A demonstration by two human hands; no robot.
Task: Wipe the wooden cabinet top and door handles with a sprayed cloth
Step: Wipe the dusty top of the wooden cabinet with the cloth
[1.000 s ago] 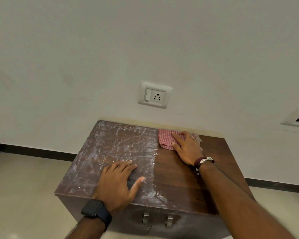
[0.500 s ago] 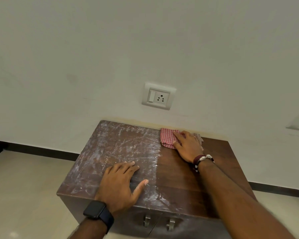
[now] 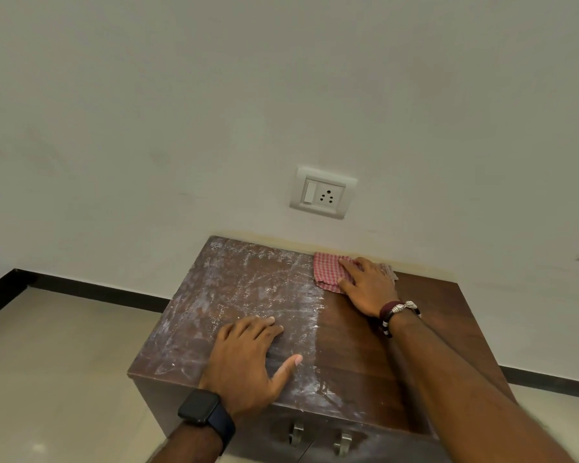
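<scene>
Wooden cabinet top [image 3: 415, 329] is dusty white on its left half. Your right hand [image 3: 368, 289] presses flat, fingers spread, on the red checked cloth [image 3: 328, 270] at the far edge. Your left hand [image 3: 248, 359] lies flat, holding nothing, near the front.

Left hand [image 3: 248, 359] flat, fingers [image 3: 264, 324] spread; right hand [image 3: 368, 287] pressing palm-down.
</scene>
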